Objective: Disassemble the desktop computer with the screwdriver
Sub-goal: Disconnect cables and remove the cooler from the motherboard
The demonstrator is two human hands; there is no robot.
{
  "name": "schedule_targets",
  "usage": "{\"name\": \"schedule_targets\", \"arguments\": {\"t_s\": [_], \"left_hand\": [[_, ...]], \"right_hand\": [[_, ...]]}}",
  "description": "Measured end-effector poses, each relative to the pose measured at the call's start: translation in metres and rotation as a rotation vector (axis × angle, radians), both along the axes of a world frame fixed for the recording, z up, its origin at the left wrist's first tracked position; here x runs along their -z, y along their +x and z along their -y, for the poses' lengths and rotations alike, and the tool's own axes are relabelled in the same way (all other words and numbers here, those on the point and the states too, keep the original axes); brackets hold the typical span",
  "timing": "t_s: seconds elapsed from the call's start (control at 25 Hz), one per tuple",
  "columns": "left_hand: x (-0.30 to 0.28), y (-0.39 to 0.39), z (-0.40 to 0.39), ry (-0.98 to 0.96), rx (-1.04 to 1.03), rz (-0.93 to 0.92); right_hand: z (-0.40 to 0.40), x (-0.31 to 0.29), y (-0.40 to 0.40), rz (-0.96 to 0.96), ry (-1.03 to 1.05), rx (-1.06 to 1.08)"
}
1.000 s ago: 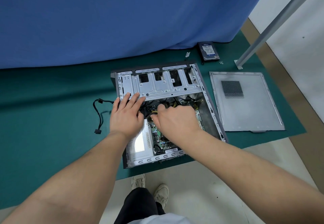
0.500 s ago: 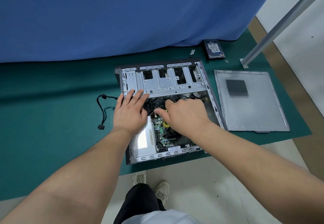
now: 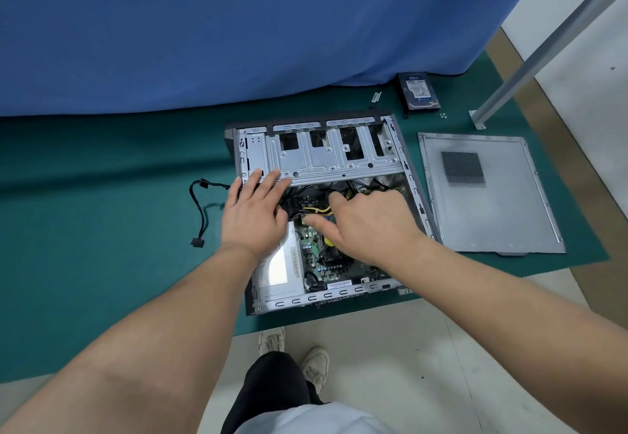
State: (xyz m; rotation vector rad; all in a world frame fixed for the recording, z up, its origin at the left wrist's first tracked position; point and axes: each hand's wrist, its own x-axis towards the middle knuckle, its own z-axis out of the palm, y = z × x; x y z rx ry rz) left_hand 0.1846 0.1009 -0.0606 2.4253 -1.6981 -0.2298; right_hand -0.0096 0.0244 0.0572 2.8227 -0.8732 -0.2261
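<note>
The open desktop case point(image 3: 339, 297) lies on its side on a green mat, with the motherboard point(image 3: 326, 265) and silver power supply point(image 3: 282, 270) exposed. My left hand point(image 3: 253, 216) rests flat, fingers straight, on the near edge of the metal drive cage point(image 3: 326, 165). My right hand point(image 3: 367, 226) reaches down into the case over the yellow and black cables point(image 3: 316, 211), thumb and forefinger on either side of them. Its other fingertips are hidden. A small yellow object point(image 3: 328, 240) shows under that palm. I cannot make out a screwdriver.
The removed side panel point(image 3: 489, 202) lies right of the case. A hard drive point(image 3: 418, 90), a small bracket point(image 3: 374, 97) and loose screws point(image 3: 442, 115) sit behind it. A loose black cable point(image 3: 200, 209) lies left. A metal post point(image 3: 543, 49) stands at right, blue cloth behind.
My right hand has shifted a little to the right and deeper among the cables, uncovering the yellow object. My left hand stays on the cage edge. The view has tilted slightly.
</note>
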Motion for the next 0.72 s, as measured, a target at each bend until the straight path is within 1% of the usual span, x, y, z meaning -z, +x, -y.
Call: {"name": "schedule_targets", "arguments": {"t_s": [0.04, 0.08, 0.12, 0.2, 0.24, 0.28, 0.36, 0.4, 0.52, 0.56, 0.6, 0.64, 0.72], "left_hand": [[0.000, 0.000, 0.000, -0.002, 0.000, 0.000], [0.000, 0.000, 0.000, -0.003, 0.001, -0.001], [0.000, 0.000, 0.000, -0.003, 0.000, -0.004], [0.000, 0.000, 0.000, -0.002, -0.003, -0.009], [0.000, 0.000, 0.001, -0.003, -0.006, -0.009], [0.000, 0.001, 0.001, -0.003, -0.006, -0.009], [0.001, 0.001, 0.001, -0.003, -0.002, -0.009], [0.001, 0.001, 0.000, -0.005, 0.000, -0.008], [0.001, 0.001, 0.000, -0.012, -0.002, -0.009], [0.002, 0.001, 0.001, -0.017, -0.004, -0.009], [0.002, 0.001, 0.000, -0.020, -0.006, -0.006], [0.002, 0.000, 0.000, -0.021, -0.005, -0.004], [0.001, 0.001, 0.000, -0.017, -0.004, -0.009]], "right_hand": [[-0.002, 0.002, 0.003, -0.006, -0.029, 0.042], [-0.004, 0.004, 0.003, -0.015, -0.037, 0.016], [-0.004, 0.006, 0.003, -0.017, -0.010, -0.083], [0.001, 0.005, 0.000, -0.029, 0.097, -0.381], [0.005, 0.001, -0.002, -0.021, 0.134, -0.488], [0.011, -0.002, -0.003, -0.003, 0.159, -0.537], [0.016, -0.006, -0.005, 0.001, 0.205, -0.489], [0.014, -0.006, -0.005, -0.004, 0.191, -0.403], [0.002, 0.001, 0.000, 0.022, 0.037, -0.042], [0.000, 0.002, 0.003, 0.015, 0.009, 0.032], [-0.001, 0.004, 0.004, 0.008, 0.011, 0.062], [-0.001, 0.006, 0.004, 0.007, 0.035, 0.014], [0.004, 0.005, -0.001, 0.025, 0.127, -0.260]]}}
